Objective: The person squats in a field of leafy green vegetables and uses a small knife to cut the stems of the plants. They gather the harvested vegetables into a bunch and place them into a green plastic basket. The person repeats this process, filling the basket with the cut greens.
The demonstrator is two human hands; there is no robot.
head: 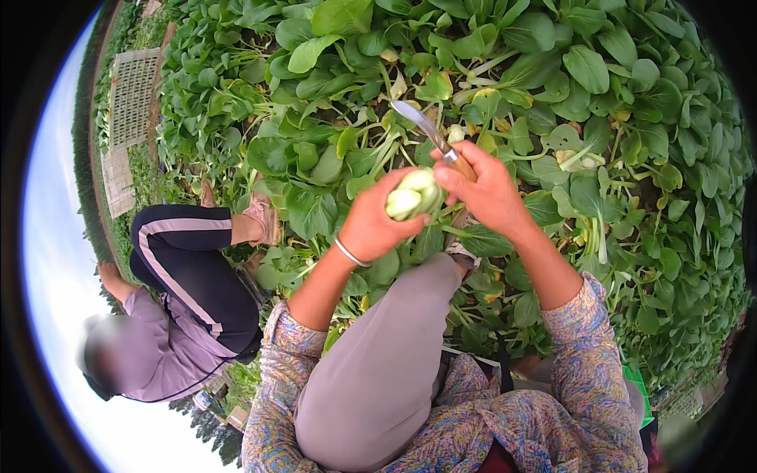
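Note:
My left hand (375, 216), a white bangle at its wrist, grips a pale green head of bok choy (417, 195), with its light base turned towards me. In my right hand (488, 192) is a small curved knife (423, 125) by its wooden handle. The metal blade points up and to the left, clear of the head. The fingers of my right hand are close against the head's right side; whether they press on it I cannot tell. Beneath both hands grow leafy bok choy plants (313, 210).
A co-worker (189, 295) crouches at left among the plants. Beyond are a pale lattice crate (135, 97) and another pale panel (118, 180). My bent knee (378, 349) rises below my hands. Something bright green (637, 390) shows at lower right. Yellowed leaves (437, 86) lie between plants.

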